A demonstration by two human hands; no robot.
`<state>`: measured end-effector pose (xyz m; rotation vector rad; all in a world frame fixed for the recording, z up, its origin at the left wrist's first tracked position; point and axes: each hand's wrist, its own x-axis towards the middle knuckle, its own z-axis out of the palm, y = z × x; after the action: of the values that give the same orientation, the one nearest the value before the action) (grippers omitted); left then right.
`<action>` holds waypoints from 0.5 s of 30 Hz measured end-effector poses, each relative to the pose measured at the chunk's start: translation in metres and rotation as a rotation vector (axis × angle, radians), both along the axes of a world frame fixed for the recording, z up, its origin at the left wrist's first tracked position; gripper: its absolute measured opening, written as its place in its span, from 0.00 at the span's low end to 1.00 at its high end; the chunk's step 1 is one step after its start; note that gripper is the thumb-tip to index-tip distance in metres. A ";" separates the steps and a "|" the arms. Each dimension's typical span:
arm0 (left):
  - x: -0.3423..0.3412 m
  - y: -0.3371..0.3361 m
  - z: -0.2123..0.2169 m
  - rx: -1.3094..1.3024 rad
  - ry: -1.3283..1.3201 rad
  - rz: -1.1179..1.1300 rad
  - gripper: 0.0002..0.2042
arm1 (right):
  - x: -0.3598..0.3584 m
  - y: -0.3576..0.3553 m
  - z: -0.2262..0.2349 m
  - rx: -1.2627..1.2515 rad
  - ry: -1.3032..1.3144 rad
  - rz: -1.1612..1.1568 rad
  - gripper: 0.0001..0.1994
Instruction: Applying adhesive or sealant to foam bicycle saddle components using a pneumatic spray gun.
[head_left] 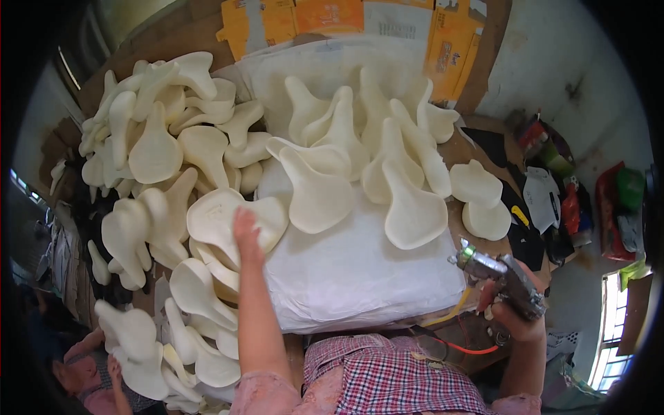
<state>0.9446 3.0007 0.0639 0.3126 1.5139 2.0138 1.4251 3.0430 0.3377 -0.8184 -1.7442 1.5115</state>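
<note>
My left hand (247,235) reaches over the pile on the left, its fingers stretched out and a little blurred, against a cream foam saddle pad (213,216). Whether it presses on the pad or only hovers over it is hard to tell. My right hand (512,315) is wrapped around a metal spray gun (494,270) at the right of the table, its nozzle pointing left toward the white-covered work surface (360,277). Several foam saddle pads (411,211) lie in overlapping rows across the far part of that surface, narrow ends mostly pointing away from me.
Large heaps of similar pads (155,152) fill the left side. Two more pads (477,183) sit at the right edge near a yellow cutter (520,217) on black material. A yellow and orange hose (453,315) runs beside the gun. Another person (93,373) is at lower left.
</note>
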 end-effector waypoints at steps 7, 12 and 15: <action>0.047 0.094 -0.028 -0.729 0.555 -0.297 0.31 | -0.010 0.008 0.001 -0.002 -0.345 0.000 0.32; 0.058 0.060 -0.055 -0.747 0.676 -0.054 0.19 | -0.043 0.027 0.006 0.078 -0.382 0.081 0.29; 0.045 0.039 -0.065 -0.690 0.498 -0.033 0.18 | -0.071 0.033 0.018 0.080 -0.095 0.152 0.29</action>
<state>0.9896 3.0395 -0.0011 0.5633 2.3737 1.3142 1.3545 3.0764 0.3556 -0.7420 -1.9623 1.5103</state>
